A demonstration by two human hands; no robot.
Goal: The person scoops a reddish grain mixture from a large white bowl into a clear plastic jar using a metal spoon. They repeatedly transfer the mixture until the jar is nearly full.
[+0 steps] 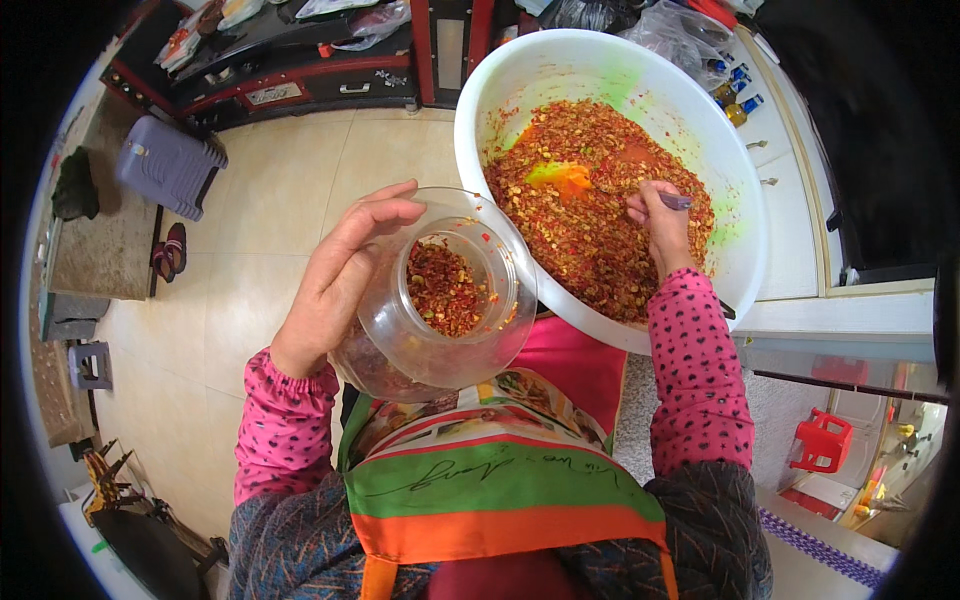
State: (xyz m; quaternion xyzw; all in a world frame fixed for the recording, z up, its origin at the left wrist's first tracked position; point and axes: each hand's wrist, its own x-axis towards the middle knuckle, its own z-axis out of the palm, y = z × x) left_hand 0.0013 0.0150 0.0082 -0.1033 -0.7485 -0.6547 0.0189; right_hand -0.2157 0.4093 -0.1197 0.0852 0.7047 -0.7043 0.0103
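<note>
My left hand [337,277] grips the near-left side of a clear jar [382,330] with a wide rim, tilted so that I look into its mouth. Chopped chili mixture [446,289] lies inside, and bits cling around the opening. The jar overlaps the edge of a big white plastic tub [469,127]. More red and yellow chopped chili [577,247] fills the tub's bottom, with a bright orange-and-green patch on it. Over this mixture, my right hand [664,221] is closed on a purple-grey handle [675,201]. The handle's far end is hidden.
A black cabinet [300,86] with red trim stands beyond the floor. Glass bottles [735,97] and a plastic bag [675,41] are behind the tub. A grey-purple stool [169,165] and slippers [170,253] are at the left, a red stool [823,442] at the right.
</note>
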